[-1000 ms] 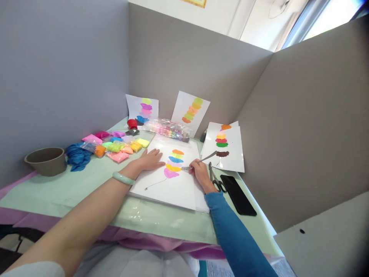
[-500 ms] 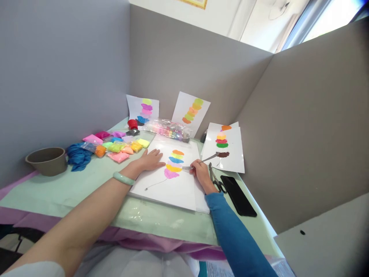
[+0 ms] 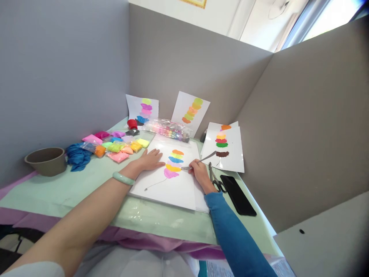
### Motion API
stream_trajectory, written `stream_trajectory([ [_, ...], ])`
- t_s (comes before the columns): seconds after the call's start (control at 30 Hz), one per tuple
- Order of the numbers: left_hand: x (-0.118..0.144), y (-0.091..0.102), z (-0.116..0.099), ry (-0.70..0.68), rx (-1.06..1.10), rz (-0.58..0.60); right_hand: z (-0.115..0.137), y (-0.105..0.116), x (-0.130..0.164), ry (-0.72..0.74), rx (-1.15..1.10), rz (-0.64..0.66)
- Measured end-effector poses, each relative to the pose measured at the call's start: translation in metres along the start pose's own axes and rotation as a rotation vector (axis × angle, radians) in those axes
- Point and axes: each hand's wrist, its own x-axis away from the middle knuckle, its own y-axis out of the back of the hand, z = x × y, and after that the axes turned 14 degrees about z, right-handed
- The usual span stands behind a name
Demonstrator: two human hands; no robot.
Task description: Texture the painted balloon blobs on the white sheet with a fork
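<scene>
Your right hand (image 3: 199, 172) has its fingers curled closed around a slim silver metal fork (image 3: 198, 161), its tines touching the right edge of the yellow patch in the stack of coloured clay smears (image 3: 174, 163) on the white sheet of paper (image 3: 167, 184) in front of you. The fork handle slants up toward two o'clock, ending just short of a brown smear on the neighbouring white sheets (image 3: 230, 154).

Your left hand (image 3: 150, 159) lies flat and open, fingers spread, pressing on the sheet at nine o'clock from the smears; it holds nothing. A pale green bangle (image 3: 123, 177) circles that wrist.

At three o'clock from your right hand lie metal scissors (image 3: 215, 179), and just beyond them a black phone (image 3: 238, 194), both on the mint-green table cover (image 3: 86, 184).

At ten o'clock from your left hand sits a cluster of small clay packets in bright colours (image 3: 115, 144), with a crumpled blue cloth (image 3: 77, 156) and a grey-brown bowl (image 3: 47, 160) farther toward nine o'clock. At twelve o'clock, a clear bag of coloured pieces (image 3: 170, 129) lies before two finished sheets leaning on the grey partition (image 3: 173, 65).
</scene>
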Motion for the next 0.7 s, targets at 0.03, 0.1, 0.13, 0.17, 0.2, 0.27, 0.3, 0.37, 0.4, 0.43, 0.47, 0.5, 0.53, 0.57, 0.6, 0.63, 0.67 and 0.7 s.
stream_trajectory([
  [0.03,-0.0002,-0.0001,0.0002,-0.002,0.002,-0.001,0.0000,0.0000,0.0000,-0.001,0.001,-0.002],
  [0.1,-0.0006,-0.0004,0.0007,-0.007,0.007,-0.001,0.0002,0.0002,0.0001,-0.002,0.000,-0.006],
  [0.13,-0.0008,-0.0004,0.0009,-0.009,0.010,0.000,0.0003,0.0003,0.0001,-0.003,-0.002,-0.007],
  [0.17,-0.0010,-0.0004,0.0011,-0.009,0.013,0.001,0.0002,0.0004,0.0001,-0.003,-0.005,-0.008],
  [0.2,-0.0010,-0.0003,0.0011,-0.008,0.015,0.003,0.0000,0.0005,0.0000,-0.004,-0.008,-0.007],
  [0.27,-0.0010,-0.0002,0.0009,-0.004,0.015,0.007,-0.0007,0.0009,-0.0003,-0.006,-0.016,-0.003],
  [0.3,-0.0009,-0.0001,0.0008,-0.003,0.014,0.006,-0.0012,0.0010,-0.0005,-0.007,-0.021,-0.002],
  [0.37,-0.0006,-0.0001,0.0004,-0.003,0.011,0.003,-0.0022,0.0013,-0.0007,-0.008,-0.028,-0.004],
  [0.4,-0.0004,0.0000,0.0002,-0.004,0.010,0.000,-0.0025,0.0013,-0.0007,-0.006,-0.027,-0.003],
  [0.43,-0.0002,0.0000,0.0000,-0.004,0.009,-0.002,-0.0027,0.0013,-0.0006,-0.003,-0.023,-0.002],
  [0.47,0.0000,0.0001,-0.0002,-0.004,0.008,-0.003,-0.0027,0.0011,-0.0005,0.000,-0.015,0.002],
  [0.5,0.0001,0.0001,-0.0003,-0.003,0.008,-0.004,-0.0025,0.0009,-0.0004,0.002,-0.006,0.008],
  [0.53,0.0002,0.0001,-0.0003,-0.003,0.009,-0.004,-0.0022,0.0006,-0.0002,0.003,0.004,0.014],
  [0.57,0.0002,0.0001,-0.0002,-0.002,0.010,-0.004,-0.0018,0.0003,-0.0001,0.003,0.013,0.017],
  [0.6,-0.0001,-0.0001,0.0000,-0.003,0.011,-0.004,-0.0013,-0.0001,0.0000,0.001,0.022,0.018],
  [0.63,-0.0005,-0.0004,0.0003,-0.005,0.011,-0.004,-0.0008,-0.0003,0.0002,0.000,0.029,0.017],
  [0.67,-0.0010,-0.0007,0.0007,-0.007,0.011,-0.004,-0.0004,-0.0005,0.0002,-0.002,0.035,0.015],
  [0.7,-0.0016,-0.0011,0.0012,-0.009,0.011,-0.004,0.0000,-0.0005,0.0003,-0.004,0.036,0.012],
])
